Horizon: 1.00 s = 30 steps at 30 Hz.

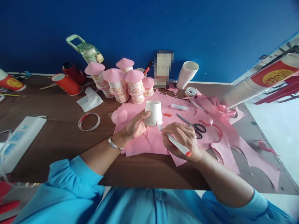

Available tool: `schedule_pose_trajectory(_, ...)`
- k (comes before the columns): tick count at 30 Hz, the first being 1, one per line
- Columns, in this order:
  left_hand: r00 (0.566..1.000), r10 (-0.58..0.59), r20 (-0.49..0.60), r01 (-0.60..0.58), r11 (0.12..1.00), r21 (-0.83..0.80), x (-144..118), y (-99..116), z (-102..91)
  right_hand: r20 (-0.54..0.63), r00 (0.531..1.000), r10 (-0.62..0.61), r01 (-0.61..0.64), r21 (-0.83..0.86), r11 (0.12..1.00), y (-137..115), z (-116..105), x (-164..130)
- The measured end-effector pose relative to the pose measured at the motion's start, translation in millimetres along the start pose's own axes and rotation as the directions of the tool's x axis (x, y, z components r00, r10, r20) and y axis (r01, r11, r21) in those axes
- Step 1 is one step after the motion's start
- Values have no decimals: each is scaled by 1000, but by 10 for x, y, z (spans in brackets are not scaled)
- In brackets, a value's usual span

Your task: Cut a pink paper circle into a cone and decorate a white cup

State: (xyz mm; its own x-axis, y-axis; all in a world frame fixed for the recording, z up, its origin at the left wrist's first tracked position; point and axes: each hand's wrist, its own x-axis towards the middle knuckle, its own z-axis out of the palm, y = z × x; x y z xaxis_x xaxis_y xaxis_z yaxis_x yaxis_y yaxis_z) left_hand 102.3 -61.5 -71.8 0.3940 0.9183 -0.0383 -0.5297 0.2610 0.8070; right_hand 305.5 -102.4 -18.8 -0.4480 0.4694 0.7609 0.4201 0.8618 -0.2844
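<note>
My left hand [136, 125] grips a white paper cup [154, 112] turned upside down over the pink paper sheets [149, 141]. My right hand [183, 138] holds a white marker with an orange end [175, 143], its tip touching the cup's lower rim. A pink paper cone [119, 116] lies just left of the cup. An orange marker cap [167, 114] rests on the pink paper to the cup's right.
Behind stand several pink-roofed cup houses [121, 81], a stack of white cups [187, 74], red cups [67, 84], a green jug [87, 51]. Scissors [193, 126], a glue stick [179, 107], tape rolls [88, 121] [191, 92] and a power strip [20, 140] lie on the brown table [58, 137].
</note>
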Motion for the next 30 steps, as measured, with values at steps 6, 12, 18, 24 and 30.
schedule_pose_trajectory(6, 996, 32, 87, -43, 991, 126, -25, 24, 21, -2, 1000, -23, 23, 4, 1000, -11, 6, -11)
schedule_pose_trajectory(12, 999, 24, -32, -23, 1000, 17, 2, 26, 29, -76, 996, -40, 39, -9, 999, 3, -36, 20)
schedule_pose_trajectory(18, 997, 6, -79, -12, 997, -74, 14, 12, 31, -98, 994, -47, 45, -24, 999, 19, -47, 30)
schedule_pose_trajectory(24, 996, 8, -87, -19, 992, -127, 18, 0, 25, -69, 997, -38, 38, -7, 999, 30, -55, 21)
schedule_pose_trajectory(30, 996, 15, -93, -30, 987, -157, 10, 5, 31, -68, 997, -40, 40, 3, 999, 34, -46, 14)
